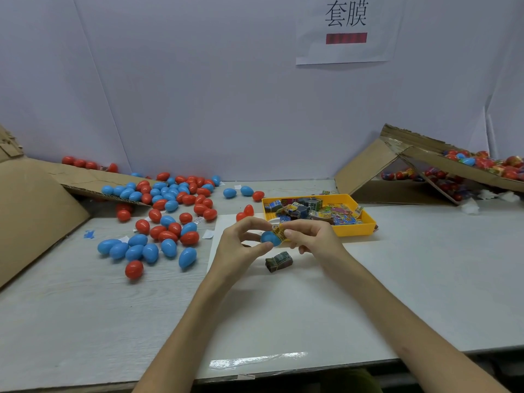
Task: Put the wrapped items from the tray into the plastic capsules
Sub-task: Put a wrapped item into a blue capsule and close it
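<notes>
My left hand pinches a blue capsule half between thumb and fingers, just in front of the yellow tray. My right hand pinches a yellow wrapped item and holds it against the capsule's opening. A dark wrapped item lies on the table just below my hands. The tray holds several more wrapped items.
Several blue and red egg capsules lie scattered on the table to the left, beside a cardboard flap. A tilted cardboard box with wrapped capsules sits at the back right. A white sheet covers the table under my arms.
</notes>
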A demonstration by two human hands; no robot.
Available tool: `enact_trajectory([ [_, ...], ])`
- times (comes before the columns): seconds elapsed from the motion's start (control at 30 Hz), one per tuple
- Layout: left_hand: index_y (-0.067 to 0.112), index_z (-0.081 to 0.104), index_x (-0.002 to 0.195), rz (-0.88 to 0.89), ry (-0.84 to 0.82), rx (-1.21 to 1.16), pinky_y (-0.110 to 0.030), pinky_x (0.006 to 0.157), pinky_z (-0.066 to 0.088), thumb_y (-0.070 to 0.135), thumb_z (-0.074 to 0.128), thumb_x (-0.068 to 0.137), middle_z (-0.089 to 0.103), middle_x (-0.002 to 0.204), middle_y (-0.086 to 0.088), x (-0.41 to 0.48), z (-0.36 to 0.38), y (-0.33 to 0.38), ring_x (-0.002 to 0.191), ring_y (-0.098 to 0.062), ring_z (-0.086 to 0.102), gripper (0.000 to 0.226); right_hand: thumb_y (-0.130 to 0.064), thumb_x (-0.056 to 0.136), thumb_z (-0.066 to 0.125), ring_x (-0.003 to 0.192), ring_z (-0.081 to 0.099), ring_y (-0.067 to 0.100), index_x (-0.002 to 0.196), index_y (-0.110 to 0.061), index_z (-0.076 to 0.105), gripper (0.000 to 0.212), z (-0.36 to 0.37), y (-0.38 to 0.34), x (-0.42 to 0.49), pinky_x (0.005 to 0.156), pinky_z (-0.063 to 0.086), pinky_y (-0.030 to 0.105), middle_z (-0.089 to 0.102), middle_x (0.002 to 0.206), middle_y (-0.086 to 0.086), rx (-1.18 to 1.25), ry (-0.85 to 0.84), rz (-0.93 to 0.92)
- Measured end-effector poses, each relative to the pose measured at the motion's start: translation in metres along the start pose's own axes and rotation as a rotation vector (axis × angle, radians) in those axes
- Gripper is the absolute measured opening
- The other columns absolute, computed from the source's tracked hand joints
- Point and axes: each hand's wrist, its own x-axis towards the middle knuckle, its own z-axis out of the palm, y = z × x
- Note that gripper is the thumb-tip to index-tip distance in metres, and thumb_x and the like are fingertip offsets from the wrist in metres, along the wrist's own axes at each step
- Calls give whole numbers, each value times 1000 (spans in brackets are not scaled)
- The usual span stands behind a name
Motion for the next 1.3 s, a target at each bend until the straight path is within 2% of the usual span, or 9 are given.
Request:
enact_trajectory([
  [0.17,35,70,96,5,-2,13,-11,67,51,10,78,81,68,100,21,-1,-1,-2,90,5,63,31,-12,92,66,63,64,3,87,-35,71,24,2,3,0,55,49,18,72,72,-10,-83,0,-6],
  [0.3,43,68,95,32,-15,79,-8,68,50,16,77,83,66,100,22,-2,0,-1,91,9,61,31,-11,92,66,64,64,3,88,-35,71,24,1,4,0,55,49,16,72,71,-11,-118,-1,-11],
  [0.47,44,69,92,43,1,112,-11,72,53,20,79,82,68,98,20,-2,1,-3,88,5,65,28,-8,90,67,63,65,4,87,-32,72,24,1,5,1,57,50,17,72,71,-10,-136,5,-55],
  [0.63,47,67,91,49,9,131,-10,70,52,21,79,82,67,94,23,-3,1,-2,85,5,66,30,-7,86,73,62,66,6,88,-34,70,27,3,3,-1,57,49,14,73,76,-7,-144,31,-147],
  [0.8,38,72,97,14,47,80,-9,69,52,19,79,82,70,96,16,-2,1,-1,85,0,68,25,-16,81,79,76,66,12,94,-29,61,26,10,6,-1,63,55,19,65,89,-6,-212,155,-216],
  [0.9,38,73,95,-15,71,18,-9,67,51,17,79,82,71,96,17,-2,1,1,85,-1,69,26,-22,78,81,67,62,7,86,-26,55,27,15,10,-4,58,50,13,61,79,-6,-295,274,-333],
  [1.03,39,73,90,-85,112,-141,-10,65,51,16,79,81,74,85,21,-1,-2,4,83,-3,71,26,-21,79,80,66,65,9,85,-17,60,22,21,12,-6,57,55,17,62,78,-6,-365,374,-509],
  [1.17,30,75,93,-180,142,-396,-18,71,56,18,79,79,77,94,6,0,-6,7,91,-13,73,19,-17,81,79,69,64,6,90,-12,67,16,23,13,-8,61,55,18,64,85,-6,-434,440,-641],
  [1.3,18,73,99,-267,106,-642,-20,72,58,21,76,70,77,100,-3,0,-8,8,96,-19,73,30,-13,81,79,71,64,7,103,-6,73,24,30,15,-12,68,55,19,73,93,1,-524,421,-737],
])
